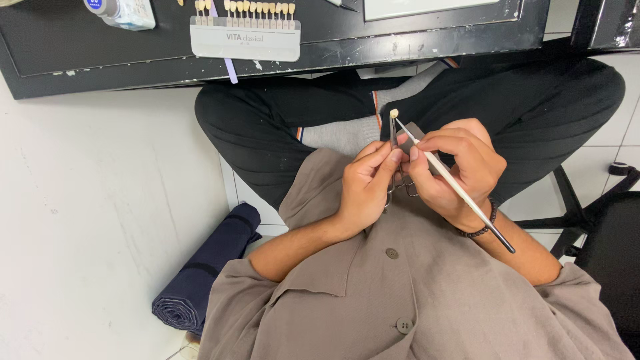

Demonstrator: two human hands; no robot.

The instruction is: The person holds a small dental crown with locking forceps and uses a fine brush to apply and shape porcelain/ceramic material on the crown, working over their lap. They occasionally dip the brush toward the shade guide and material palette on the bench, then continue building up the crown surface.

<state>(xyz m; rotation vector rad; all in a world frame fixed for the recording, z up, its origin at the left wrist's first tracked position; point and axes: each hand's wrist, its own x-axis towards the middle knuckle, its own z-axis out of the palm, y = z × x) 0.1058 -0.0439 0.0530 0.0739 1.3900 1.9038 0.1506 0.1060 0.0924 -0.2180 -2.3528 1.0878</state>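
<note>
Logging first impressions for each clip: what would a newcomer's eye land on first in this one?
Most likely the small cream tooth-shaped piece at centre, gripped in metal scissor-handled forceps that the left hand holds, while the right hand touches a thin white-handled brush to it. Next, the white rack of tooth-shade tabs on the dark desk edge at top, and the rolled navy cloth at lower left.

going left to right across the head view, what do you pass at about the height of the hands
rolled dark blue cloth → left hand, pinching metal forceps that carry a small tooth-coloured piece → right hand, holding a thin white-handled brush → black chair base
</note>
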